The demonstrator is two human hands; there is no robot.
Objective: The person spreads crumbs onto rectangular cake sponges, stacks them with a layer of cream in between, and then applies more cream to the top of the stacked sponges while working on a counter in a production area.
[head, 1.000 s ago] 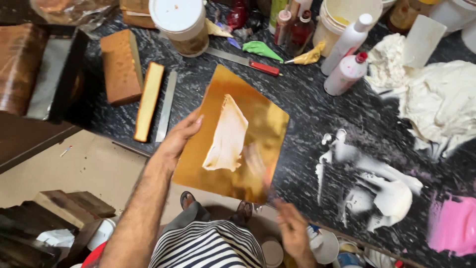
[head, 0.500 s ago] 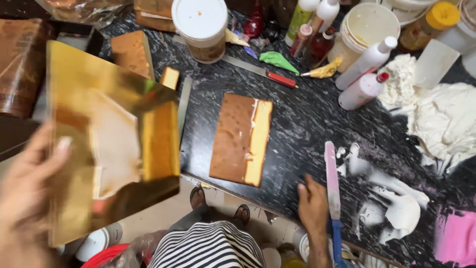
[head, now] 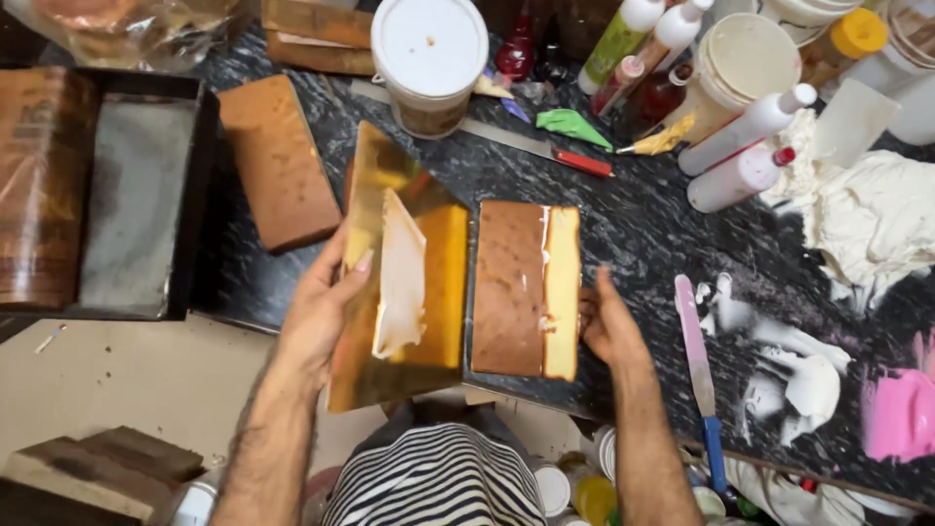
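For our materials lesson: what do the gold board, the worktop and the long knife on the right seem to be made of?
Gold board: likely foil-faced card, since it is thin, flat and mirror-shiny.
Worktop: looks like polished stone, black with pale veins and a gloss.
Knife: apparently a metal blade, smeared pink, with a blue, probably plastic, handle.
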